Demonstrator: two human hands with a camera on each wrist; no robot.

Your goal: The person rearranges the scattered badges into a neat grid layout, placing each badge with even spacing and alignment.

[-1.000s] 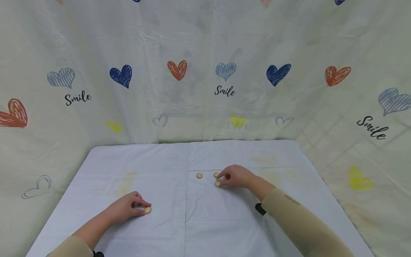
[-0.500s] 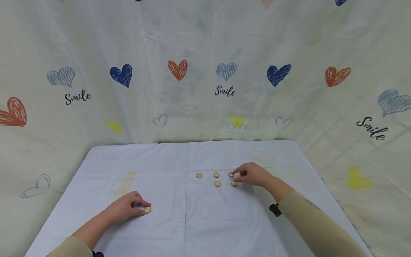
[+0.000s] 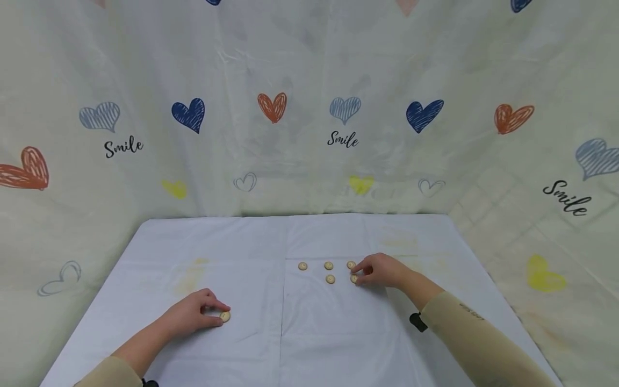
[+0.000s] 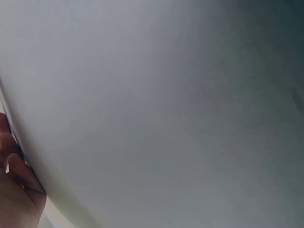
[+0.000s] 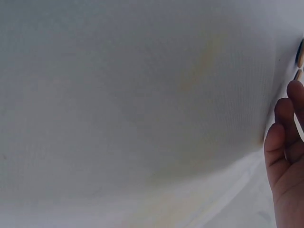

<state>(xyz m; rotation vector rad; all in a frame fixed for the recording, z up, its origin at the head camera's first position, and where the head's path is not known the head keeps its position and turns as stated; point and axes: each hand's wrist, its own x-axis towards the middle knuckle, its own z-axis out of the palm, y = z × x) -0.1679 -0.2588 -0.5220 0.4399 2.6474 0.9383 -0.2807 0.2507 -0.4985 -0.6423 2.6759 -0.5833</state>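
Note:
In the head view, my left hand [image 3: 191, 313] pinches a small round wooden disc [image 3: 224, 316] at the table's left, thumb and index finger at its edge. My right hand [image 3: 382, 270] is at the right end of two short rows of similar discs. Its thumb and index finger meet at the lower right disc [image 3: 354, 279], partly covering it. Just above lies the upper right disc [image 3: 351, 265]. Further left are a lower disc [image 3: 330, 279] and two upper ones, the middle disc [image 3: 329, 265] and the leftmost disc [image 3: 302, 266]. Faint marks on them are too small to read.
A white cloth with creases and yellowish stains covers the table [image 3: 246, 349]. Behind and beside it hangs a pale curtain [image 3: 300, 156] printed with hearts and "Smile". In the right wrist view, disc edges [image 5: 300, 54] show beyond the fingertips.
My right hand moved right from the middle discs to the right pair, uncovering the middle ones; its index finger then came down from the upper disc toward the lower. The left hand stayed.

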